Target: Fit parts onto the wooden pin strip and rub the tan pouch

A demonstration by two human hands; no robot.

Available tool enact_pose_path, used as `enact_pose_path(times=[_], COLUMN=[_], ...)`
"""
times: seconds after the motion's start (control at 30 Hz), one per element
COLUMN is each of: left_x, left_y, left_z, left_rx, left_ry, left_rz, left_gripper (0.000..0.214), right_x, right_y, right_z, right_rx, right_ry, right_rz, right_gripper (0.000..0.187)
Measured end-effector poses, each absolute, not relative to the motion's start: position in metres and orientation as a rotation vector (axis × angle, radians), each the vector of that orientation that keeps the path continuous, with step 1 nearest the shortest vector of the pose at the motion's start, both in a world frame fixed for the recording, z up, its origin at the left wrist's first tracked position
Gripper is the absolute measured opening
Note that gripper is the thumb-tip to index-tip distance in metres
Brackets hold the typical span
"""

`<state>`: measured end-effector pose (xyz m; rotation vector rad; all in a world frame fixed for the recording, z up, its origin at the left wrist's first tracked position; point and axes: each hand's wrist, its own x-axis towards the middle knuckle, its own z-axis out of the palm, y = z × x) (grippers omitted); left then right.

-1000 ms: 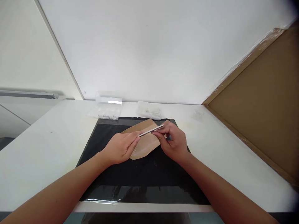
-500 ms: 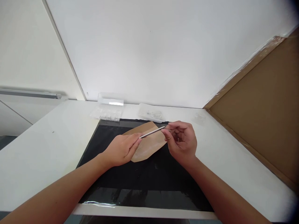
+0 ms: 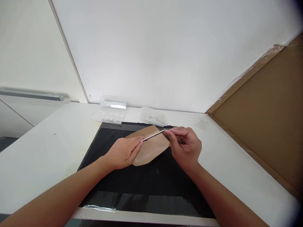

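My left hand (image 3: 124,153) is closed on the near end of a thin flat piece (image 3: 153,135), seen almost edge-on, with a pale rim and a darker side. At its far end, the thumb and fingers of my right hand (image 3: 184,145) are pinched together on the corner; anything smaller between those fingertips is hidden. Beneath the piece lies a tan, paper-like sheet (image 3: 151,153) with angled corners and some tiny pale specks near its left side. The sheet rests on a black mat (image 3: 146,179).
Behind the mat stand an open clear plastic case (image 3: 111,118) and a shallow translucent tray (image 3: 153,117) holding small bits. A clear scrap (image 3: 202,123) lies on the white table (image 3: 236,164). A brown cardboard panel (image 3: 265,110) borders the right; a white wall (image 3: 146,56) rises behind.
My right thumb and fingers have closed together at the far end of the flat piece, where they were slightly apart. The view has tilted slightly; my left hand keeps its hold.
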<state>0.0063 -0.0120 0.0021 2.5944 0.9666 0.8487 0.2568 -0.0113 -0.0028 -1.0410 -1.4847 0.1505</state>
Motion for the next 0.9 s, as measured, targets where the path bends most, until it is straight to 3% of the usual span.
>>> enact_pose_path(times=[0.9], left_x=[0.022], left_y=[-0.028], left_z=[0.007], left_rx=[2.232], left_ry=[0.965], left_rz=[0.926], left_gripper=[0.043], right_x=[0.231], right_y=[-0.013], right_z=[-0.004], right_rx=[-1.178], right_ry=[-1.578], right_rz=[-0.111], right_gripper=[0.021])
